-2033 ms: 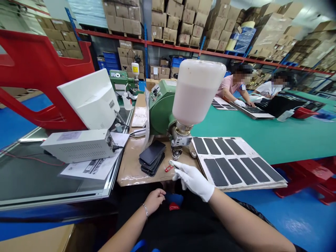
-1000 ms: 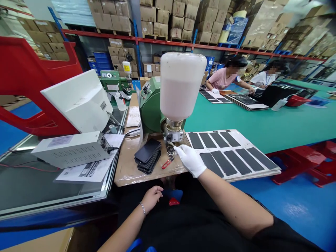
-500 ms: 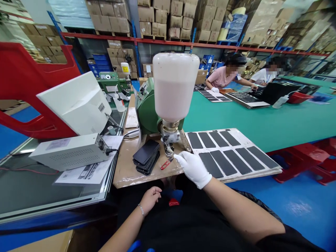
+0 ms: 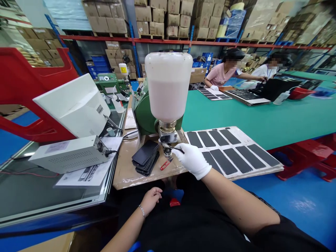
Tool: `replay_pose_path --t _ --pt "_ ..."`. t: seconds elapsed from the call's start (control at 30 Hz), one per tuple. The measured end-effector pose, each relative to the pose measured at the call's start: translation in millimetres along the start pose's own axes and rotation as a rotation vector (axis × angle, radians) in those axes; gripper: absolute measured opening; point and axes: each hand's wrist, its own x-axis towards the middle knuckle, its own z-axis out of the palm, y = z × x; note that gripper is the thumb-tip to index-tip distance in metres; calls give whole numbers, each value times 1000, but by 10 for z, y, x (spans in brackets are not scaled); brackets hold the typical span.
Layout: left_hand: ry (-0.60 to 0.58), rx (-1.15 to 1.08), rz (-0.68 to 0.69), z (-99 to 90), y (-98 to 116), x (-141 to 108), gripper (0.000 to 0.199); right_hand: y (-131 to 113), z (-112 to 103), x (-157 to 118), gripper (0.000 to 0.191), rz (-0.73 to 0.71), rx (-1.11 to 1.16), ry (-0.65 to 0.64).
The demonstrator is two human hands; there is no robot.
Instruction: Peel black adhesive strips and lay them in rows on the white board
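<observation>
My right hand [image 4: 193,161], in a white glove, pinches a thin, dark, stick-like tool [image 4: 176,148]. Its far end reaches the metal nozzle head [image 4: 168,137] under a large bottle [image 4: 168,87] of pinkish-white material on a green machine [image 4: 144,113]. Whether the tool touches the nozzle I cannot tell. Over my lap rests my bare left hand [image 4: 151,200], its fingers loosely curled and nothing visible in them. Red thread snips [image 4: 166,163] lie on the brown board below the nozzle. Left of them is an untidy stack of dark flat panels [image 4: 146,156].
Right of the machine, a white board [image 4: 236,130] carries rows of dark panels on the green table [image 4: 252,122]. A white monitor [image 4: 75,106] and a grey power box [image 4: 69,154] stand at left. Two people sit across the table. Red stools [image 4: 307,154] stand at right.
My right hand has turned and shifted slightly, and the tool now shows crosswise at the nozzle. The view has moved a little; my left hand stays in place.
</observation>
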Motion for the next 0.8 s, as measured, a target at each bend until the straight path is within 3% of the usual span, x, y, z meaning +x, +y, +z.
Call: replay_pose_path --t 0.37,0.5,0.8 --pt "-13 25 12 -2 -7 11 24 -89 -84 -2 39 -17 -202 9" --pt "-20 41 11 -2 -11 12 23 -79 -52 6 30 -28 -182 42" --pt "-39 41 3 10 -35 30 20 -90 -30 4 36 -22 -277 -96"
